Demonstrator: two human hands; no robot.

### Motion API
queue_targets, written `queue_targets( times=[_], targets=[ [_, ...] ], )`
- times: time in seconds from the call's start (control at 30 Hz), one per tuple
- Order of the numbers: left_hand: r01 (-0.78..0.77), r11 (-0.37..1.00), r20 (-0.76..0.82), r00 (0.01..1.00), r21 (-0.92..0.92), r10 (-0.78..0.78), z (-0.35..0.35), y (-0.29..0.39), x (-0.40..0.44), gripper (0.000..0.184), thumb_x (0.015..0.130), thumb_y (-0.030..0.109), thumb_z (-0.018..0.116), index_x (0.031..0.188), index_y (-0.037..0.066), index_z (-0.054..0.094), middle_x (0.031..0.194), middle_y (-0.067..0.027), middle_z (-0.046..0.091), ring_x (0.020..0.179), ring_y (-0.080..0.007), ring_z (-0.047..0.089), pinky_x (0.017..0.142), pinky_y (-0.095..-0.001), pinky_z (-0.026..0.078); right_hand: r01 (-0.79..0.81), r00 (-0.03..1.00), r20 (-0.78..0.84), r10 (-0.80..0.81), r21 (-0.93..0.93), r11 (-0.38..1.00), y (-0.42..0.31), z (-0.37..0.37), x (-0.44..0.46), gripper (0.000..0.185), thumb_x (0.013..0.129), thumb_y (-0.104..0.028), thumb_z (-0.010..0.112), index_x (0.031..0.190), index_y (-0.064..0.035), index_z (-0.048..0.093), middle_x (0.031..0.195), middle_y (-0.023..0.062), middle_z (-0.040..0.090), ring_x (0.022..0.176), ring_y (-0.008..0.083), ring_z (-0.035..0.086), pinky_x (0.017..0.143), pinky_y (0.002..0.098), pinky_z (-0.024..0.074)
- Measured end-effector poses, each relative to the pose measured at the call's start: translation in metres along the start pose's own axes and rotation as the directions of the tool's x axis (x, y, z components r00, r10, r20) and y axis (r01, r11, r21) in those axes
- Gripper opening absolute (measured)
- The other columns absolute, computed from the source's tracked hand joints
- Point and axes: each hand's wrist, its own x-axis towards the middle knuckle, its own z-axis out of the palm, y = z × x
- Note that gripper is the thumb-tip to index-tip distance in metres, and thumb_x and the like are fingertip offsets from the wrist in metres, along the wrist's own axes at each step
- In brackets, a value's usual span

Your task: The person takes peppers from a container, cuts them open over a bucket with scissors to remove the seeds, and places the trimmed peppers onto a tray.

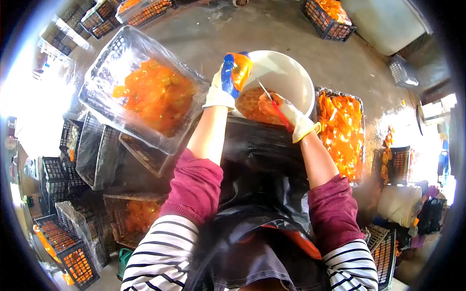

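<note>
The blue-and-white-gloved left hand [227, 80] clasped a glossy orange piece [241, 70]. The white-gloved right hand [292, 112] gripped a red-handled metal blade [281, 117] over a round white bucket [287, 70].

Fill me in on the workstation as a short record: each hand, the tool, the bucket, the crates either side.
Left hand: gloved, gripping an orange piece near the bucket's left rim
Right hand: gloved, closed around a red-handled tool
Tool: slim blade pointing away from the wearer
Bucket: white bucket, orange-brown contents low inside; whether liquid, unclear
Left crate: plastic-lined crate, tilted, holding a heap of orange pieces
Right crate: dark crate, filled with orange strips
</note>
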Motion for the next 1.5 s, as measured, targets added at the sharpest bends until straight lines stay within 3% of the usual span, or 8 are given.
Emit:
queue_targets(
  times=[0.13,0.27,0.5,0.6,0.73,1.0,1.23,1.5],
  targets=[
    [0.063,0.991,0.084,0.994,0.118,-0.073,0.001,-0.012,0.004,0.048,0.094,0.037,0.055,0.122,-0.001,0.056,0.116,-0.0124,0.062,0.103,-0.02,0.06,0.091,-0.029,0.047,-0.17,0.985,0.02,0.17,0.223,0.96,-0.024,0.003,-0.017,0.031,0.098,-0.015,0.041,0.126,-0.0048,0.05,0.124,0.0103,0.054,0.117,0.0196,0.049,0.099,0.0274,0.0405],
    [0.096,0.979,0.163,0.979,0.181,-0.126,0.015,-0.006,0.002,0.045,0.094,0.031,0.055,0.122,-0.005,0.054,0.12,-0.0153,0.06,0.11,-0.0255,0.057,0.098,-0.0352,0.045,-0.018,0.999,0.043,-0.003,0.474,0.881,0.023,-0.005,0.011,0.034,0.089,-0.028,0.065,0.111,-0.0035,0.058,0.087,0.007,0.066,0.071,0.012,0.061,0.064,0.0205,0.0474],
    [0.311,0.863,0.166,0.95,-0.399,-0.265,0.007,-0.012,0.011,0.047,0.091,0.026,0.06,0.129,0.0,0.049,0.119,-0.0098,0.059,0.105,-0.021,0.059,0.096,-0.029,0.046,-0.192,0.974,-0.082,0.211,0.197,0.962,-0.047,0.005,-0.018,0.033,0.089,-0.029,0.064,0.11,-0.0041,0.059,0.081,0.0076,0.067,0.059,0.0154,0.061,0.052,0.0244,0.0474],
    [-0.076,0.885,0.202,0.979,0.459,-0.021,0.002,-0.019,0.011,0.049,0.089,0.022,0.062,0.131,0.002,0.048,0.118,-0.0087,0.059,0.101,-0.0199,0.059,0.092,-0.0279,0.047,-0.121,0.979,-0.118,0.165,0.314,0.942,-0.031,0.0,-0.011,0.031,0.09,-0.024,0.062,0.113,-0.0028,0.057,0.09,0.0097,0.067,0.063,0.0158,0.063,0.054,0.0249,0.0484],
    [0.062,0.775,0.075,0.987,0.629,-0.14,-0.01,-0.024,0.012,0.045,0.085,0.021,0.065,0.125,0.001,0.055,0.109,-0.0086,0.063,0.095,-0.0171,0.059,0.083,-0.026,0.047,0.036,0.979,-0.202,0.022,0.276,0.961,0.032,-0.008,0.023,0.029,0.095,-0.015,0.05,0.121,-0.0017,0.052,0.098,0.0113,0.065,0.078,0.0177,0.066,0.06,0.0252,0.0504],
    [0.069,0.706,0.027,0.992,0.705,-0.123,-0.015,-0.03,0.016,0.041,0.085,0.022,0.062,0.12,0.001,0.059,0.105,-0.0092,0.065,0.091,-0.0171,0.059,0.081,-0.0261,0.047,-0.012,0.958,-0.25,0.144,0.465,0.885,-0.013,0.007,-0.003,0.025,0.096,-0.013,0.047,0.115,0.0002,0.055,0.099,0.0102,0.063,0.096,0.019,0.062,0.072,0.0267,0.0509],
    [0.007,0.867,-0.001,1.0,0.498,-0.008,-0.016,-0.036,0.018,0.036,0.085,0.015,0.059,0.117,-0.001,0.06,0.102,-0.0103,0.067,0.092,-0.0159,0.062,0.08,-0.0253,0.05,0.113,0.924,-0.293,-0.247,-0.407,0.906,-0.007,0.008,0.004,0.026,0.097,-0.019,0.049,0.114,-0.0024,0.058,0.099,0.0088,0.064,0.089,0.0155,0.06,0.073,0.0254,0.0497],
    [-0.019,0.738,-0.035,0.998,0.675,0.057,0.01,-0.019,0.0,0.035,0.085,0.01,0.058,0.118,-0.004,0.059,0.102,-0.0112,0.066,0.086,-0.0163,0.064,0.073,-0.0252,0.053,-0.012,0.969,-0.24,0.064,0.215,0.977,-0.01,0.008,0.0,0.026,0.096,-0.018,0.049,0.117,-0.0037,0.057,0.099,0.008,0.065,0.08,0.0147,0.061,0.068,0.0234,0.0489]
  ],
)
